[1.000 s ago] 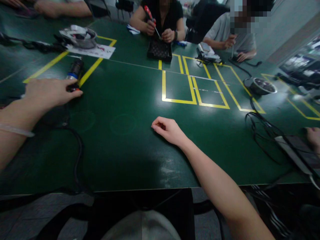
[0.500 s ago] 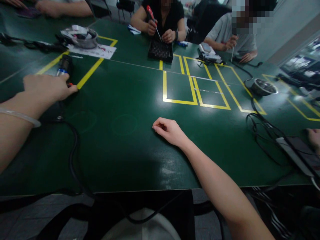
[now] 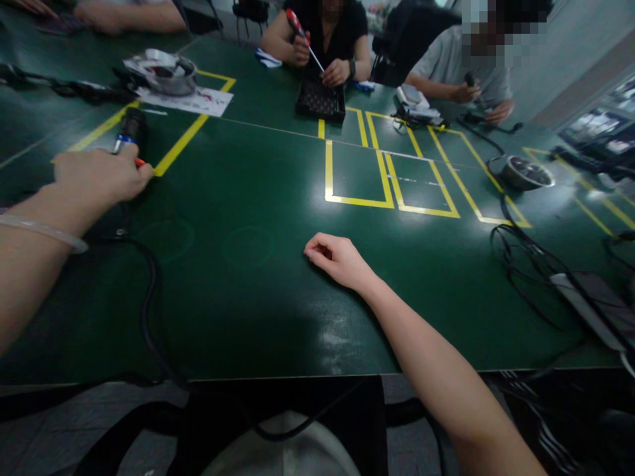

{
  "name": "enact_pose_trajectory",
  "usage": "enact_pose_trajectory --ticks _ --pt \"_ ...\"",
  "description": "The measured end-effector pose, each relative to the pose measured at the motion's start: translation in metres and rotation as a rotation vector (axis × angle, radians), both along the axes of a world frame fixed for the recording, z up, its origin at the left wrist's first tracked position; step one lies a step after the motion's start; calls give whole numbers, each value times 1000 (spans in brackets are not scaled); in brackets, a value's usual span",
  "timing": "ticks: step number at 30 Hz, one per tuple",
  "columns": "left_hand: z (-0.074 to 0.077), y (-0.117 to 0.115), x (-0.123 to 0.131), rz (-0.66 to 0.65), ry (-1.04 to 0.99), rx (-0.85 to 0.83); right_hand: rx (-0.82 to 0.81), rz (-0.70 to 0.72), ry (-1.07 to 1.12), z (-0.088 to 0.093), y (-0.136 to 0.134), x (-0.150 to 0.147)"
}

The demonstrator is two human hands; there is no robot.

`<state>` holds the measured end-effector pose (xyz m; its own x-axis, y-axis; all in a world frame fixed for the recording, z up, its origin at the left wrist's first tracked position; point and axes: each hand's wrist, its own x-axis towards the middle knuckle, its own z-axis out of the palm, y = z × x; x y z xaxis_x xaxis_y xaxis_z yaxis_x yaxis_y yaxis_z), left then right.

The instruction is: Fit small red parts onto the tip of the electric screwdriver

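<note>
At the left, my left hand (image 3: 102, 173) is closed around what looks like a power drill (image 3: 133, 127), lying on the green table. Its black nose, a blue collar and a bit of red show past my fingers; most of its body is hidden under the hand. A black cord (image 3: 149, 297) runs from beside it over the table's near edge. My right hand (image 3: 333, 256) rests on the table near the middle, fingers curled loosely together, with nothing visible in them.
Yellow tape outlines (image 3: 360, 201) mark the table. A metal bowl (image 3: 183, 79) sits on a printed sheet (image 3: 213, 102). Across, a person holds a red screwdriver (image 3: 294, 23) over a black tray (image 3: 321, 104). Tangled cables (image 3: 513, 254), a white device (image 3: 585, 311) and another bowl (image 3: 526, 173) lie right.
My hands hold nearly the same places; the view has shifted slightly. Across at the right, a person's hands have moved and the thin rod seen there earlier no longer shows.
</note>
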<state>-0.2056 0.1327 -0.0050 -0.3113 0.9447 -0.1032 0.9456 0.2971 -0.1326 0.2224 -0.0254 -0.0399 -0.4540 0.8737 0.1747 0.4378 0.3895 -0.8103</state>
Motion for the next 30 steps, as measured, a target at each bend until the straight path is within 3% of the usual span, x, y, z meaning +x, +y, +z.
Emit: enact_pose_trajectory --ticks 6,12,18,25,30 --pt "0 -10 3 -48 16 49 -7 -3 -37 0 0 0" --pt "6 -44 29 -180 129 2 -12 -6 -40 0 -1 0" --pt "14 -94 82 -305 155 22 -107 -18 50 -1 -1 -1" --pt "13 -156 156 -646 283 185 -136 -22 92 -2 -1 -1" --pt "10 -181 209 -808 145 214 -95 -22 97 -2 -2 -2"
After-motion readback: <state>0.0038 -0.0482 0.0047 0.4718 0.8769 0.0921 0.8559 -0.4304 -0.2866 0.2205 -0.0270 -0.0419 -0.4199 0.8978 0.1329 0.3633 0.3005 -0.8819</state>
